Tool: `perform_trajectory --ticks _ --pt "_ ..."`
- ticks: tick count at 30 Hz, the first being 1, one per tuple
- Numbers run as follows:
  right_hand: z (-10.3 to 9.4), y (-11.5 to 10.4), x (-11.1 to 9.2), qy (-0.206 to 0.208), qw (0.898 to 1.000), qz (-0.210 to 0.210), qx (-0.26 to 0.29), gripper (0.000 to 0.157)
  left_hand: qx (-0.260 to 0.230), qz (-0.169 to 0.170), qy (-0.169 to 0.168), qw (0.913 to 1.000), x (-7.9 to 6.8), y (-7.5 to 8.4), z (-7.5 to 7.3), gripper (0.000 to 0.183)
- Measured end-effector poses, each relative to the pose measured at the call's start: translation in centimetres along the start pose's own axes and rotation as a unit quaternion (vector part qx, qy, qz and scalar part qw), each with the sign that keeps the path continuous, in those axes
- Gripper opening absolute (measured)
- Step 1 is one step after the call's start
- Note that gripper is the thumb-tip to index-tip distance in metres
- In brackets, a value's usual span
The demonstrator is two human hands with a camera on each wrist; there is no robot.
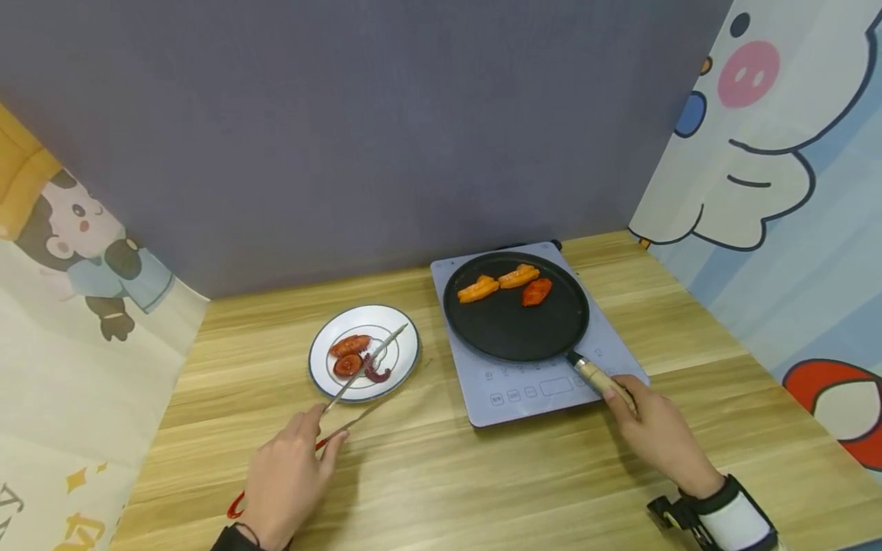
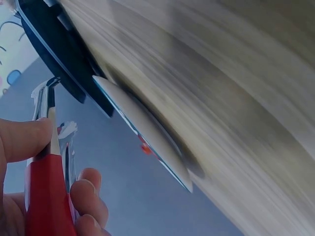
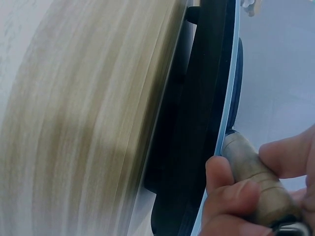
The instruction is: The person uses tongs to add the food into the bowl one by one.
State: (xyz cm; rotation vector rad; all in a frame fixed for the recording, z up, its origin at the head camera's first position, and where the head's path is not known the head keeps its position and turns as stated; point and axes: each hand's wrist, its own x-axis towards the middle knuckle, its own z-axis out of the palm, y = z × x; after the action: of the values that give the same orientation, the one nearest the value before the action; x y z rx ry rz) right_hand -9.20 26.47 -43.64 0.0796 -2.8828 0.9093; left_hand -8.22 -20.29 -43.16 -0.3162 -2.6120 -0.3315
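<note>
Left hand (image 1: 285, 471) gripped spread tongs (image 1: 350, 386) by plate (image 1: 406, 360), fingers curled | right hand's (image 1: 658, 432) fingers held pan handle (image 1: 601, 379) | food (image 1: 351, 346) sat on plate, more in pan (image 1: 517, 329) | step seemed lining up tongs; next likely needed squeezing

A kitchen-like cooking corner, apparently staged: a flat cooktop (image 1: 510, 402) with a frying pan (image 1: 510, 321) on it stands right of centre on a wood-grain tabletop (image 1: 441, 482), a plate (image 1: 405, 360) with food (image 1: 349, 346) left of centre. A plain grey panel (image 1: 386, 138) fills the upper middle; cartoon-printed sheets (image 1: 768, 222) (the right one bears a pink snout) flank it.
</note>
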Motion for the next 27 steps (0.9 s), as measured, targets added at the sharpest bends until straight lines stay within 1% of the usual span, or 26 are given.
perform_trajectory --ticks 5,15,22,27 --pt "0.1 0.0 0.0 0.000 1.000 0.000 0.002 0.037 0.010 -0.015 0.000 0.9998 -0.3 -1.1 -0.6 0.051" --pt "0.0 0.1 0.0 0.000 1.000 0.002 0.005 0.038 0.021 -0.054 -0.021 0.9981 -0.3 -2.8 -2.0 0.051" --pt "0.0 0.0 0.0 0.000 1.000 0.001 0.004 0.038 0.038 -0.070 -0.033 0.9963 -0.4 -4.0 -2.6 0.051" --pt "0.0 0.0 0.0 0.002 1.000 -0.001 0.004 0.037 0.043 -0.080 -0.048 0.9947 -0.3 -4.7 -3.0 0.051"
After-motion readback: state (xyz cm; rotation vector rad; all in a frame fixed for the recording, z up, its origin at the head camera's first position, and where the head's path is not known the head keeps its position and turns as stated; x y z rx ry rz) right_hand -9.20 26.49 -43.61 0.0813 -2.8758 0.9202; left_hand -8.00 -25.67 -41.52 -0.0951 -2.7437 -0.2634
